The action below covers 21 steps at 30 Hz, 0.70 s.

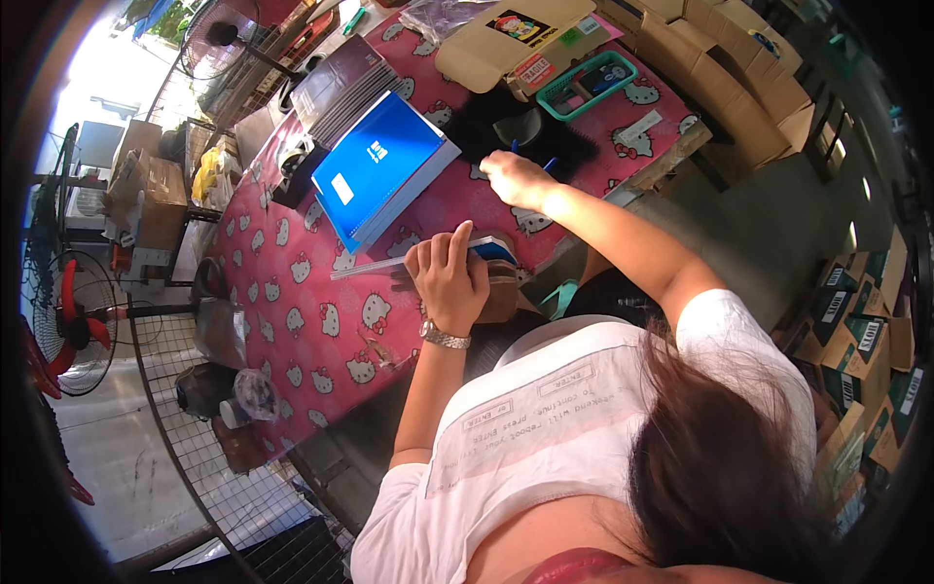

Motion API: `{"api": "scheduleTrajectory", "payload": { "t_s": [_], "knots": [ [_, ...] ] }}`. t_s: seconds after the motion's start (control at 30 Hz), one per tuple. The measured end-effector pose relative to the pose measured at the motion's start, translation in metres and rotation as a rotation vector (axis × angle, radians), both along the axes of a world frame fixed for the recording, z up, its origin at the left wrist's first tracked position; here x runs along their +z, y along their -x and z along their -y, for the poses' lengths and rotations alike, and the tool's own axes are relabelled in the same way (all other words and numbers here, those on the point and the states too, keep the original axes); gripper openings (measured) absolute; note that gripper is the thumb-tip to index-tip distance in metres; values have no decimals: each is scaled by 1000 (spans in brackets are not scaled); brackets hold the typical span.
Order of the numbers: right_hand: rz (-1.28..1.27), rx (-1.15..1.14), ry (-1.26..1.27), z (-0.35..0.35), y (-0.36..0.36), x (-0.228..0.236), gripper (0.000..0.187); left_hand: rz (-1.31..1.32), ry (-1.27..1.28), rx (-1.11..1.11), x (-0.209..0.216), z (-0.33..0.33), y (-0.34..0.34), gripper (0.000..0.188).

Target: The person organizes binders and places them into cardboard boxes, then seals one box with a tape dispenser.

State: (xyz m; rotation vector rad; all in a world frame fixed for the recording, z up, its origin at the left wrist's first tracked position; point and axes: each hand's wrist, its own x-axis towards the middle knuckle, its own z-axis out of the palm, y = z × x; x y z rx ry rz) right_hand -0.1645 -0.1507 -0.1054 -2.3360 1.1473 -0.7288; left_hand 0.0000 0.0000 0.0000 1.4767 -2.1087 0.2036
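Observation:
My left hand (450, 277), with a metal watch at the wrist, grips a thin book (375, 266) seen nearly edge-on near the table's front edge. Part of a blue cover (492, 250) shows beside its fingers, above a brown block-like thing (500, 300) whose kind is unclear. Farther right, my right hand (519, 181) is closed above the tabletop; whatever is in its fingers is too small to make out. Slim blue pieces (552, 164) show just beyond it, against a black bristly patch (574, 141). A thick stack of blue-covered books (377, 161) lies beyond both hands.
Pink cloth with white cartoon cats covers the table (321, 321). Behind the blue books stands another stack (341, 88). A green basket (589, 86) and an open cardboard box (511, 44) sit at the far side. Cartons (856, 341) are piled right; a fan (73, 321) stands left.

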Motion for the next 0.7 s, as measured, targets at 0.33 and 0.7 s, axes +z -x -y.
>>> {"api": "scheduleTrajectory", "payload": {
  "t_s": [0.33,0.7],
  "knots": [
    [-550,153,527,-29,33,-17,16,19,105,148,5,1,26,36],
    [-329,18,-64,-62,19,-14,25,-72,131,81,0,-3,32,23]
  ]
}}
